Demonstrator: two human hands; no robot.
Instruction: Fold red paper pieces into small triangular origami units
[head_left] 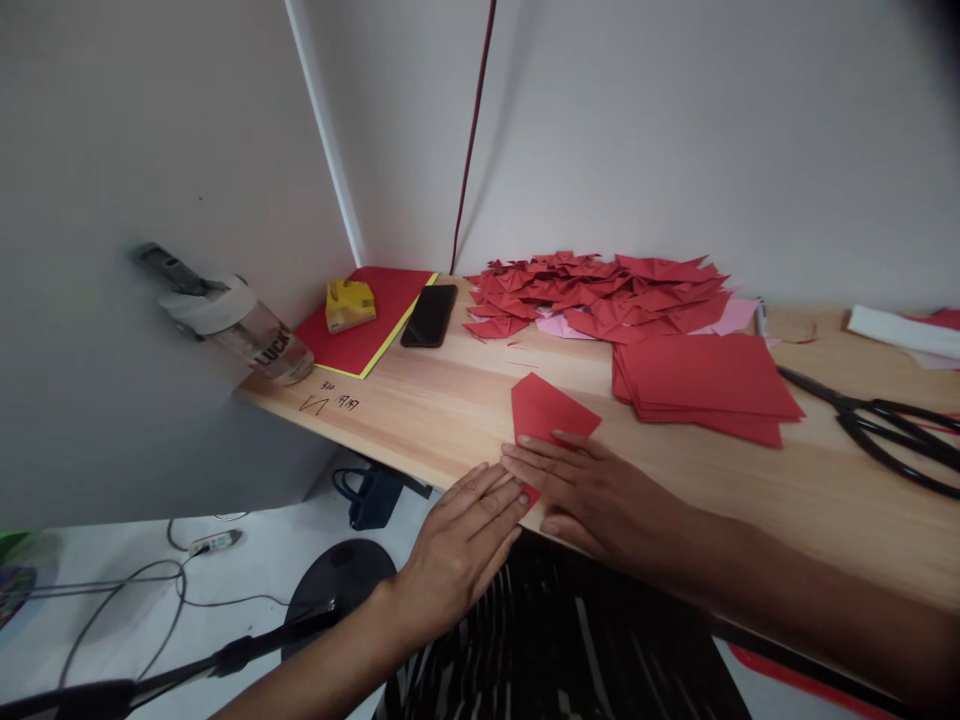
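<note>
A folded piece of red paper (549,408) with pointed corners lies at the front edge of the wooden table. My right hand (589,490) rests on its lower part, fingers stretched out flat. Against the paper's lower left edge lies my left hand (469,535), its fingers straight and their tips next to my right fingertips. Part of the paper is hidden under both hands. To the right sits a stack of red paper sheets (705,378). Behind it is a heap of folded red paper pieces (592,290), with some pink paper (724,318) among them.
Black-handled scissors (862,405) lie at the right. A phone (429,316), a small yellow box (350,304) on a red sheet (382,320), and a clear bottle (259,340) stand or lie at the left. Below are a dark bag (375,497), cables and a round black base (337,580).
</note>
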